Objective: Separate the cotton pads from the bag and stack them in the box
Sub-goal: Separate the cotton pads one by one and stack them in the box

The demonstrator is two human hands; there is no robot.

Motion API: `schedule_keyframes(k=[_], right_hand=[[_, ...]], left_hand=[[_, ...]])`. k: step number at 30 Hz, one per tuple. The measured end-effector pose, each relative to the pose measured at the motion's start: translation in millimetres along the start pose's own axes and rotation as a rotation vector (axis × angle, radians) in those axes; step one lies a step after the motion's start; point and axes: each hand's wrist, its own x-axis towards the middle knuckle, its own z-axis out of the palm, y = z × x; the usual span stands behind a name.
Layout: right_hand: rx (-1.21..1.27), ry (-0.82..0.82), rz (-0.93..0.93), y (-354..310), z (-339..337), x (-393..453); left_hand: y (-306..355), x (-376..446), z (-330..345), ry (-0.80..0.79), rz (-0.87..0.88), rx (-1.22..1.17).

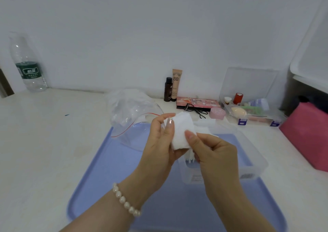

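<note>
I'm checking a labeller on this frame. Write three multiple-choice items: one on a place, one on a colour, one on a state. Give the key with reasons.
1. Where does the clear box stand?
A. on the tray
B. on the pink bag
C. beside the water bottle

2. What colour is the tray?
A. green
B. light blue
C. red

3. What are the hands doing?
A. both lie flat on the table
B. both hold the stack of cotton pads
C. one lifts the water bottle

Key:
1 A: the box sits on the tray's right part, below the hands.
2 B: the tray's bare surface is pale blue.
3 B: the left hand and the right hand both pinch the stack of cotton pads above the box, with the zip bag lying behind them.
</note>
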Motion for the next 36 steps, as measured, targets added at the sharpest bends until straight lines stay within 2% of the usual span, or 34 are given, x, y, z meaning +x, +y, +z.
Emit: schedule_keyframes(k=[7,12,18,24,29,33,36], right_hand=[[-0.001,-0.037,-0.018,-3.7,1.1,-2.1],[-0.016,0.036,-0.145,-2.5,-4.5,0.6],[-0.069,-0.052,-0.254,-13.9,-21.1,8.9],[0.020,-0.161,-0.222,-18.2,-23.8,10.4],[0.248,-0.047,-0.066,-7.7,-14.0,5.8],[0.272,0.018,-0.034,-1.6,2.1,-8.3],[0.395,0.026,0.011,2.2,12.5,-13.6]], left_hand=[[-0.6,1.0,-2.4,0.040,0.011,0.026],[5.0,3.8,-4.7,0.115,0.060,0.010],[8.5,5.9,-7.7,0.216,0.072,0.103],[5.0,2.8,-6.7,0.176,0.105,0.219],[2.1,1.1,-5.3,0.172,0.101,0.213],[-1.7,-1.2,-3.3,0.198,0.133,0.245],[-1.6,-2.7,-1.7,0.198,0.180,0.253]])
